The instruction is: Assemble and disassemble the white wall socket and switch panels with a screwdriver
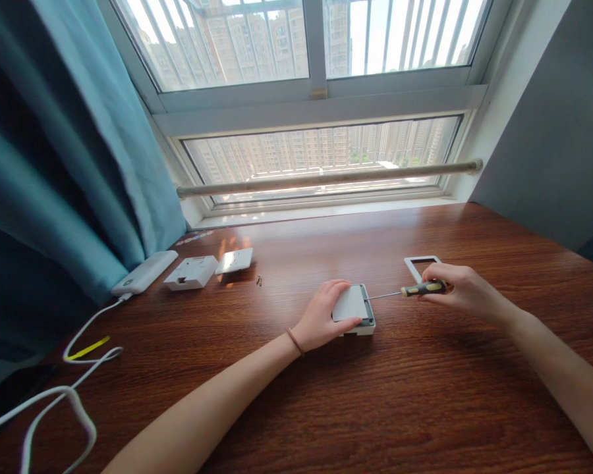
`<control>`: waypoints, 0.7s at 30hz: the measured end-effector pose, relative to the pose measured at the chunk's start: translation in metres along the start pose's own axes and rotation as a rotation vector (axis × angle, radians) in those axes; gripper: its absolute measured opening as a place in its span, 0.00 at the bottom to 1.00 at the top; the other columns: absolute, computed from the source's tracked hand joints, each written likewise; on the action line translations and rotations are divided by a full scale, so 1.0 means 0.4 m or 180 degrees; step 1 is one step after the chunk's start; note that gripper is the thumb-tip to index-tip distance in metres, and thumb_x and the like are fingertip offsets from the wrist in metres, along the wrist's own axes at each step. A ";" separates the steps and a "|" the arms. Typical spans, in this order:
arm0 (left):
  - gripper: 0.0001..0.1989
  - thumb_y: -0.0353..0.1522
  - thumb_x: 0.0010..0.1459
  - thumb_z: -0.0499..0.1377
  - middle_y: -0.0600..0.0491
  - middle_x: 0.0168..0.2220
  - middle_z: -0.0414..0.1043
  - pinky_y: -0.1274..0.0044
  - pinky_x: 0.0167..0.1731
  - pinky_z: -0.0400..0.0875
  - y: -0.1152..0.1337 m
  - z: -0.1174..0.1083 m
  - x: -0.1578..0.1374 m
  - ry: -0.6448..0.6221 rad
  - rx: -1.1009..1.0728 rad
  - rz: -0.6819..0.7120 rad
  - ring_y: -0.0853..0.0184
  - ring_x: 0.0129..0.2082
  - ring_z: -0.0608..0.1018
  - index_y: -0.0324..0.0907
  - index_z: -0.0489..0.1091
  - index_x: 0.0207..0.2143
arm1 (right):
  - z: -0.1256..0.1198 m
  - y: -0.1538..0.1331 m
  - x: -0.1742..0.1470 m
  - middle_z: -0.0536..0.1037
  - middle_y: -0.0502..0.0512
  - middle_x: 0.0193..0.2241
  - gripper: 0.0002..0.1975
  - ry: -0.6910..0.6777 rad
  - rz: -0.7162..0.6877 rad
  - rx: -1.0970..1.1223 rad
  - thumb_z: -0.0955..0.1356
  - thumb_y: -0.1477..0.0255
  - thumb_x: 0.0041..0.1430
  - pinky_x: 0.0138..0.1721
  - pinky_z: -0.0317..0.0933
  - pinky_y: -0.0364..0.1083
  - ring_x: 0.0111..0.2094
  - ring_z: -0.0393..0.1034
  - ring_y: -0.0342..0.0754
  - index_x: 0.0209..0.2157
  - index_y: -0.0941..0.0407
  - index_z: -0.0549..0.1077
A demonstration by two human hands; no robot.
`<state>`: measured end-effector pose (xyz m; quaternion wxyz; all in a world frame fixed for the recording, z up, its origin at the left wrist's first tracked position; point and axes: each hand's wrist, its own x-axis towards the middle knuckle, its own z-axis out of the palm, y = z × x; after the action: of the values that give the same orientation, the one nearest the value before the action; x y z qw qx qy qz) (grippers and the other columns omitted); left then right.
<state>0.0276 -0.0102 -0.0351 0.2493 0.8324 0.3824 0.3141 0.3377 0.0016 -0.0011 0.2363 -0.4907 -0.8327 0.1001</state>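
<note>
My right hand [454, 286] is closed around the dark and yellow handle of a screwdriver [423, 288]. Its thin shaft points left, and the tip meets the right side of a white wall switch [348, 304]. The switch is seated on a white mounting box [366, 330] lying on the table, with a grey strip showing along its right edge. Fingers and thumb of my left hand [321, 316] grip the switch and box from the left. Behind my right hand lies a white rectangular frame [413, 268].
On the wooden table [296, 408] at the left sit another white box [192, 272], a white plate [235, 261], small screws [259, 280] and a white power bank [145, 271] with a white cable [79, 388]. A yellow strip [89, 347] lies by the cable. Blue curtain [79, 131] hangs beside the window.
</note>
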 end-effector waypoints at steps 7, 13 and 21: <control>0.30 0.42 0.49 0.61 0.45 0.54 0.61 0.65 0.56 0.57 -0.006 0.003 0.000 0.0002 0.0036 0.0014 0.57 0.55 0.63 0.43 0.58 0.53 | 0.038 0.005 0.005 0.78 0.53 0.39 0.14 -0.0535 -0.0078 0.0571 0.65 0.68 0.54 0.44 0.60 0.46 0.41 0.70 0.50 0.42 0.51 0.75; 0.30 0.42 0.49 0.61 0.44 0.54 0.60 0.66 0.56 0.57 -0.005 0.002 0.001 -0.0026 0.0044 0.0033 0.58 0.55 0.63 0.42 0.58 0.53 | 0.070 0.027 0.005 0.78 0.55 0.41 0.15 -0.0677 0.0009 0.0989 0.65 0.66 0.54 0.47 0.59 0.47 0.43 0.70 0.52 0.43 0.54 0.75; 0.30 0.42 0.49 0.61 0.44 0.53 0.61 0.65 0.56 0.57 -0.004 0.001 0.000 -0.0009 0.0043 0.0026 0.57 0.54 0.63 0.42 0.58 0.53 | 0.062 0.014 0.008 0.77 0.54 0.41 0.16 -0.0761 -0.0218 0.0808 0.61 0.64 0.59 0.47 0.58 0.47 0.43 0.69 0.50 0.45 0.52 0.74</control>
<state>0.0272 -0.0092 -0.0366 0.2430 0.8361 0.3807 0.3113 0.3287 0.0087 -0.0240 0.1989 -0.4128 -0.8518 0.2539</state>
